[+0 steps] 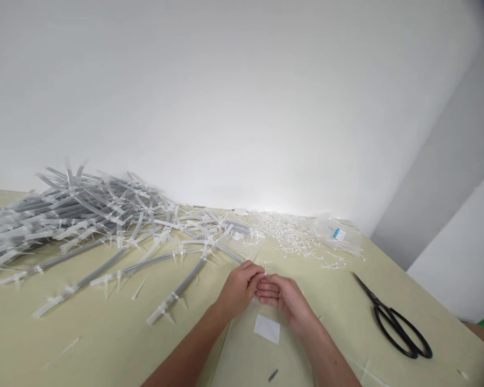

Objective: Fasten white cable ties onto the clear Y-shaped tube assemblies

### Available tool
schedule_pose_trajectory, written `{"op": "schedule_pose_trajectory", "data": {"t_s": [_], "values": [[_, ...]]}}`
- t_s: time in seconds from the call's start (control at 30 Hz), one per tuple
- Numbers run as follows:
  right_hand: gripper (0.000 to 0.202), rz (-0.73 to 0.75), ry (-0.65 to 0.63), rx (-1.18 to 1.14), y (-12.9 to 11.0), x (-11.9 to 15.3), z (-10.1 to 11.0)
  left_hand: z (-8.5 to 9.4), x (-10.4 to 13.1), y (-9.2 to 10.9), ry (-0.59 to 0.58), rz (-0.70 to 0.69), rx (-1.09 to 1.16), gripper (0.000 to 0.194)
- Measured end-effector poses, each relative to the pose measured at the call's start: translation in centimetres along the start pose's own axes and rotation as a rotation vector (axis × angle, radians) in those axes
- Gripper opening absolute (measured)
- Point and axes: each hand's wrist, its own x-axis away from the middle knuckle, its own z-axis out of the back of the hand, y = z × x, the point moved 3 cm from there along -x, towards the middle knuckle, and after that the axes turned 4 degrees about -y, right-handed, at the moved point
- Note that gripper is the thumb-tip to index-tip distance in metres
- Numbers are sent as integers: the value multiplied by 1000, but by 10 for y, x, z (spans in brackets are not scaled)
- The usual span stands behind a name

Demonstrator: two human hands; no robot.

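Observation:
My left hand and my right hand meet fingertip to fingertip above a clear plastic bag with a white label that lies on the yellow-green table. The fingers of both hands pinch together at one spot; whatever sits between them is too small to make out. A large pile of grey tubes bound with white cable ties spreads over the table's left side. Loose white cable ties lie scattered just beyond my hands.
Black scissors lie shut on the table at the right. A clear bag with a blue label sits at the back right, near the table's edge. A plain white wall stands behind the table.

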Motion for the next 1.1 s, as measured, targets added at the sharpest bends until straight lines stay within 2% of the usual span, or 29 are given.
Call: {"op": "schedule_pose_trajectory", "data": {"t_s": [0.17, 0.77, 1.1], "values": [[25, -40, -54, -59, 1, -1, -1, 0, 0, -1, -7, -22, -18, 22], [22, 83, -98, -74, 1, -4, -3, 3, 2, 0, 14, -42, -71, 26], [31, 224, -81, 108, 1, -4, -4, -1, 3, 1, 68, -50, -110, 25]]}}
